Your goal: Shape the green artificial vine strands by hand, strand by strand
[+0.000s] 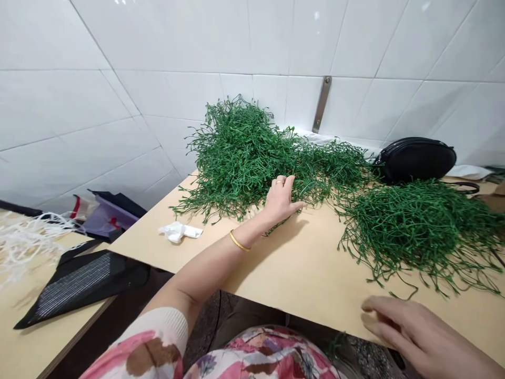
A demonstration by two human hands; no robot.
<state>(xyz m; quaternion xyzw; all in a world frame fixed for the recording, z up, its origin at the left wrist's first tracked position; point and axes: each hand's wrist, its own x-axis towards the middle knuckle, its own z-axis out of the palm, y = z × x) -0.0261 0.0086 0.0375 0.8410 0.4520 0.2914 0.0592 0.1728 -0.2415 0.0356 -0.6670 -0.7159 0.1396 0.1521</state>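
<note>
My left hand reaches to the near edge of a large heap of green plastic stems with small buds at their tips. Its thumb stands apart from the fingers, and the fingertips touch the stems. A few green strands show on the table under the wrist. My right hand hovers at the table's front edge, fingers loosely bent and apart, with nothing visible in it. Just beyond it lies a second heap of green stems. A thinner band of stems joins the two heaps.
A black oval pouch stands at the back right against the tiled wall. Crumpled white tissue lies on the left of the table. On a lower left table are white strands and a black mesh piece.
</note>
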